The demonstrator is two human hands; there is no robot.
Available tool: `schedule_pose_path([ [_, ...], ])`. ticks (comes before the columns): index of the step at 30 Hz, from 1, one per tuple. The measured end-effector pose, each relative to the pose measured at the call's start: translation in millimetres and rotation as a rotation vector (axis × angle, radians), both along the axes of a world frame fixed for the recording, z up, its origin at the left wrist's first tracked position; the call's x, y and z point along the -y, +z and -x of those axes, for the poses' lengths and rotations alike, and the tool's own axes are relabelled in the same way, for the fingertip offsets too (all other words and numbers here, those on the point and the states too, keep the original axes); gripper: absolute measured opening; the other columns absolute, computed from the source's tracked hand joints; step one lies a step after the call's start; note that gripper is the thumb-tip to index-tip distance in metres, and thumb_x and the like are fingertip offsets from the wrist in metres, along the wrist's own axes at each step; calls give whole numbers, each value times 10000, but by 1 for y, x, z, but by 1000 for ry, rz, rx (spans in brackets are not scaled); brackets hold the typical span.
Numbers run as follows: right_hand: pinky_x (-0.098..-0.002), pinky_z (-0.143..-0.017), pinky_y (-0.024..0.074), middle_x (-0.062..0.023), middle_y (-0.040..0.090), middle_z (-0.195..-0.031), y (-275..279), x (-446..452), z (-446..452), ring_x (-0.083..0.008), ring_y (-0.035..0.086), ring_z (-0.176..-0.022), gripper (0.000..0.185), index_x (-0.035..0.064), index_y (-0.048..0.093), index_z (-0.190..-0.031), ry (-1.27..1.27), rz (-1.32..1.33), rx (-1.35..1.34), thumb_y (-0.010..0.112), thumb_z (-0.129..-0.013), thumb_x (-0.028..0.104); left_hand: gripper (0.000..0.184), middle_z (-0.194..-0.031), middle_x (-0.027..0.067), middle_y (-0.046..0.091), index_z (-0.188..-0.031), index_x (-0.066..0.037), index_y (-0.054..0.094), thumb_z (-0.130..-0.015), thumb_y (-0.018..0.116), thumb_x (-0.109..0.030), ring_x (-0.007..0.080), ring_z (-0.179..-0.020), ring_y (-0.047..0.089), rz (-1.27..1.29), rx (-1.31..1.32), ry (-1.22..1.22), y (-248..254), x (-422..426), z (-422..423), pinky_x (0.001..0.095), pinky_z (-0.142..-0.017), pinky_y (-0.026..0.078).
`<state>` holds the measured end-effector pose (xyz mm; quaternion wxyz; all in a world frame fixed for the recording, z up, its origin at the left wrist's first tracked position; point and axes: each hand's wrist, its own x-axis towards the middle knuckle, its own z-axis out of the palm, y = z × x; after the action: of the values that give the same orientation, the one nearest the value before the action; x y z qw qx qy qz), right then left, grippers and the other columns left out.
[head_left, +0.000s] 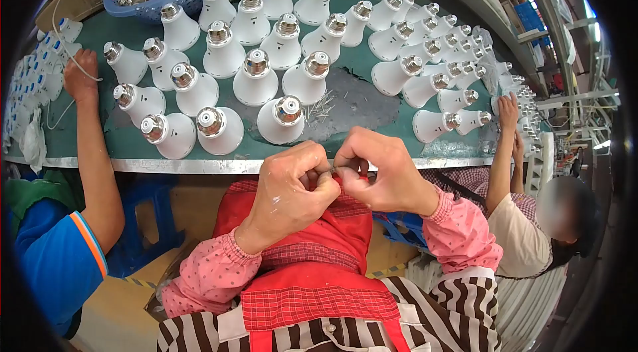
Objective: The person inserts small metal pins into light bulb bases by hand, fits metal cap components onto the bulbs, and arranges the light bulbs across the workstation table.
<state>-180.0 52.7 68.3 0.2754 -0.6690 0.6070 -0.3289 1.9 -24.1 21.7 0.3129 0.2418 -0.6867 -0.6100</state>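
Observation:
My left hand (296, 176) and my right hand (379, 169) meet in front of the table's metal edge, above my red apron. Thumbs and forefingers of both are pinched together around something tiny, too small to make out. Beyond them on the green table stand several white bulb housings with silver screw caps; the nearest bulb (280, 120) is just past my left hand. A little pile of thin metal pins (321, 107) lies on a dark mat (362, 109) behind my right hand.
A blue basket (133, 10) full of metal screw caps sits at the back left. At left, a co-worker's hand (81, 76) is among blue-marked white parts. Another co-worker's hand (508, 111) reaches the table at right. More bulbs (393, 75) crowd the right side.

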Motion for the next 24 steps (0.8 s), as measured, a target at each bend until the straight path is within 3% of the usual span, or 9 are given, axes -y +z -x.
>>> schedule_pose_path([
  [3, -407, -568, 492, -123, 555, -791, -2, 1, -5, -312, 600, -643, 185, 31, 586, -887, 58, 264, -294, 710, -762, -26, 131, -725, -10, 529, -795, 6, 572, -828, 677, 77, 10, -588, 425, 84, 17, 20, -1, 0, -1, 239, -504, 328],
  [9, -365, -562, 478, -96, 590, -813, -3, -4, -2, -286, 617, -656, 231, 38, 614, -899, 17, 224, -239, 738, -739, -74, 104, -727, 27, 571, -830, 5, 617, -825, 704, 60, 44, -572, 467, 184, -5, 129, 5, -4, 0, 260, -506, 356],
  [14, -422, -567, 492, -117, 545, -786, -2, -4, -6, -338, 598, -650, 204, 37, 576, -890, 20, 215, -213, 722, -760, -21, 99, -704, -15, 574, -856, -6, 631, -845, 696, 68, 14, -583, 472, 221, 45, 55, 5, -1, -4, 230, -508, 358],
  [17, -421, -570, 492, -115, 546, -792, -3, -3, -7, -333, 597, -655, 211, 39, 573, -886, 16, 195, -136, 725, -754, -22, 115, -726, -64, 573, -835, -11, 612, -868, 673, 80, -25, -630, 460, -177, 11, -17, -1, -4, -5, 205, -517, 346],
  [20, -418, -577, 492, -109, 545, -803, -5, -4, -6, -321, 599, -666, 219, 41, 573, -884, 22, 282, -231, 727, -744, -28, 148, -756, -86, 566, -803, -19, 587, -882, 652, 88, -48, -664, 443, -238, -30, -1, -7, -8, 0, 186, -516, 321],
  [24, -412, -573, 485, -100, 522, -804, -7, -6, -7, -310, 586, -674, 235, 45, 581, -891, 49, 446, -464, 730, -727, -35, 154, -748, -77, 562, -796, -19, 578, -873, 652, 92, -49, -652, 442, -139, -2, 49, -2, -10, 3, 181, -513, 319],
])
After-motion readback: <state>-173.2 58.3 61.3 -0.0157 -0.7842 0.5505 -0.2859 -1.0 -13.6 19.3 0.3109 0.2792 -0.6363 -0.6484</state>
